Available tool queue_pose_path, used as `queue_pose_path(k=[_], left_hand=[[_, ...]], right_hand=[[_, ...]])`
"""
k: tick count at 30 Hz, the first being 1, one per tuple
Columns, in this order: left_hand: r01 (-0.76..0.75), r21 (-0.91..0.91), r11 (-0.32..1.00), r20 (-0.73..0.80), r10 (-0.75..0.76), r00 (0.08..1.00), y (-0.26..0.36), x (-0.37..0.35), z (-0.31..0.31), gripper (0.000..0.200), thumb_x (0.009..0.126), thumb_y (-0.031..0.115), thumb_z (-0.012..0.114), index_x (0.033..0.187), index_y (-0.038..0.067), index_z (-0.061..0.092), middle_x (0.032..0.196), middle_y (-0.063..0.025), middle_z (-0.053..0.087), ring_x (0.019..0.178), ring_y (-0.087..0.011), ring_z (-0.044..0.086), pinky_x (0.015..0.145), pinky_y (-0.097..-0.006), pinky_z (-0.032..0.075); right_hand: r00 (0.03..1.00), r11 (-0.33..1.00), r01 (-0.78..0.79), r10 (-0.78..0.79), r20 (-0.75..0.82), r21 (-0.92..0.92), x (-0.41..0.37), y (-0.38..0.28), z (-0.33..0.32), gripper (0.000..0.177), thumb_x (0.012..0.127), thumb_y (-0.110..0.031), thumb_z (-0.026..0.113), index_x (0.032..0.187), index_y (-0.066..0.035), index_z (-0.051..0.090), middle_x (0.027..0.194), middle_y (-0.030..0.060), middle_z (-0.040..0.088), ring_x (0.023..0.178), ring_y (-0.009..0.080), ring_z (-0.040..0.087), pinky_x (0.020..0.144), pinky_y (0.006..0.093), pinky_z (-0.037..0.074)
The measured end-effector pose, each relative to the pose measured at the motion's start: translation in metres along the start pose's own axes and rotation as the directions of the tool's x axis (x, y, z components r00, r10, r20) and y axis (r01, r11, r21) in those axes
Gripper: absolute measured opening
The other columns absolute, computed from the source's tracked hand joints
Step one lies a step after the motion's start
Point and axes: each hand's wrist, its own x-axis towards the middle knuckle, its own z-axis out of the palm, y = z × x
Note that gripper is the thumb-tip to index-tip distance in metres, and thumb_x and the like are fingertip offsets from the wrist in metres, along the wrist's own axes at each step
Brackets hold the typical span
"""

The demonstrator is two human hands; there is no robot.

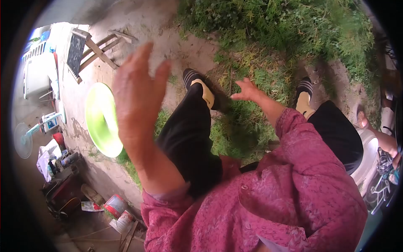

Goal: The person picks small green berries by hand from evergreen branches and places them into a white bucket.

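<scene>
My left hand [136, 94] is raised at the left, slightly blurred, with its fingers apart and nothing in it. Partly hidden behind it, a lime-green plastic basin [96, 122] is on the ground. Over the cut leafy evergreen sprigs [260, 126] between my feet, my right hand [248, 90] reaches out from a rolled pink sleeve, fingers spread and holding nothing. A larger heap of green sprigs [289, 29] lies beyond my feet.
A small wooden folding stool [98, 52] lies on the concrete at the upper left. White-and-red buckets [115, 206] and a fan [24, 140] are along the left side. Another person's bare leg [386, 143] shows at the far right.
</scene>
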Motion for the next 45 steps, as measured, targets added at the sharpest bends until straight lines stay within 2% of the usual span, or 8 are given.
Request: queue_pose_path(k=[9, 13, 19, 28, 32, 36, 37, 45], left_hand=[[-0.172, -0.208, 0.963, 0.407, 0.246, 0.88, 0.065, -0.015, -0.005, 0.044, 0.068, 0.015, 0.066, 0.107, 0.004, 0.052, 0.087, -0.0149, 0.055, 0.079, -0.0324, 0.053, 0.068, -0.0393, 0.041], [-0.388, -0.172, 0.905, 0.478, 0.421, 0.771, 0.083, -0.037, 0.007, 0.043, 0.066, 0.017, 0.067, 0.104, 0.006, 0.051, 0.083, -0.0091, 0.054, 0.076, -0.0251, 0.053, 0.066, -0.0352, 0.041], [-0.451, -0.3, 0.841, 0.519, 0.54, 0.663, 0.094, -0.048, 0.016, 0.043, 0.063, 0.019, 0.068, 0.101, 0.007, 0.052, 0.079, -0.0059, 0.051, 0.074, -0.0228, 0.052, 0.065, -0.034, 0.041], [-0.462, -0.23, 0.857, 0.571, 0.503, 0.649, 0.103, -0.045, 0.021, 0.043, 0.063, 0.017, 0.067, 0.102, 0.006, 0.052, 0.078, -0.0063, 0.05, 0.073, -0.0227, 0.051, 0.064, -0.0338, 0.04], [-0.498, -0.245, 0.832, 0.541, 0.543, 0.642, 0.102, -0.046, 0.019, 0.041, 0.065, 0.016, 0.063, 0.102, 0.003, 0.052, 0.076, -0.0069, 0.049, 0.073, -0.0211, 0.051, 0.063, -0.0328, 0.039], [-0.556, -0.253, 0.792, 0.47, 0.603, 0.645, 0.101, -0.051, 0.023, 0.034, 0.07, 0.011, 0.053, 0.101, 0.001, 0.051, 0.074, -0.0071, 0.049, 0.071, -0.0201, 0.052, 0.062, -0.0318, 0.038], [-0.535, -0.27, 0.801, 0.466, 0.595, 0.655, 0.101, -0.052, 0.022, 0.033, 0.07, 0.011, 0.051, 0.102, 0.0, 0.051, 0.074, -0.0072, 0.049, 0.071, -0.02, 0.052, 0.062, -0.0318, 0.038], [-0.555, -0.261, 0.79, 0.432, 0.61, 0.664, 0.095, -0.057, 0.02, 0.036, 0.069, 0.012, 0.052, 0.103, 0.0, 0.052, 0.074, -0.0073, 0.051, 0.07, -0.0188, 0.052, 0.061, -0.0313, 0.038]], right_hand=[[0.821, 0.972, 0.234, -0.194, 0.537, -0.007, -0.067, 0.013, 0.08, 0.065, 0.064, -0.05, 0.067, 0.114, -0.01, 0.053, 0.111, 0.0164, 0.05, 0.109, 0.0352, 0.043, 0.093, 0.0394, 0.035], [0.953, 0.967, -0.109, 0.168, -0.253, 0.232, -0.046, 0.06, 0.016, 0.068, 0.066, -0.042, 0.069, 0.12, -0.008, 0.047, 0.124, 0.0208, 0.038, 0.114, 0.0346, 0.038, 0.095, 0.0394, 0.034], [0.649, 0.687, -0.693, 0.726, -0.227, 0.217, -0.016, 0.14, -0.054, 0.088, 0.063, -0.052, 0.068, 0.135, -0.019, 0.027, 0.141, 0.0182, 0.014, 0.129, 0.0381, 0.015, 0.1, 0.0455, 0.025], [0.884, 0.804, -0.403, 0.465, -0.039, 0.438, -0.06, 0.007, 0.075, 0.071, 0.067, -0.035, 0.069, 0.128, -0.019, 0.037, 0.14, 0.0145, 0.014, 0.124, 0.0423, 0.019, 0.095, 0.0575, 0.028], [0.862, 0.983, -0.171, 0.121, 0.492, 0.058, -0.116, -0.035, 0.069, 0.071, 0.066, -0.044, 0.065, 0.127, -0.017, 0.039, 0.135, 0.013, 0.026, 0.125, 0.0349, 0.023, 0.093, 0.0514, 0.034], [0.935, 0.888, 0.287, -0.178, -0.307, 0.359, -0.067, 0.008, 0.139, 0.053, 0.076, -0.035, 0.054, 0.126, -0.019, 0.042, 0.133, 0.0129, 0.035, 0.12, 0.0304, 0.037, 0.095, 0.0419, 0.034], [0.874, 0.991, 0.13, -0.133, 0.467, 0.04, -0.072, -0.006, 0.032, 0.043, 0.074, -0.033, 0.055, 0.11, -0.011, 0.055, 0.116, 0.0167, 0.05, 0.104, 0.0335, 0.049, 0.088, 0.0435, 0.039], [0.89, 0.985, 0.103, -0.153, -0.431, -0.137, 0.032, 0.001, -0.117, 0.066, 0.067, -0.021, 0.068, 0.123, -0.001, 0.04, 0.127, 0.025, 0.032, 0.111, 0.0376, 0.039, 0.094, 0.0439, 0.034]])
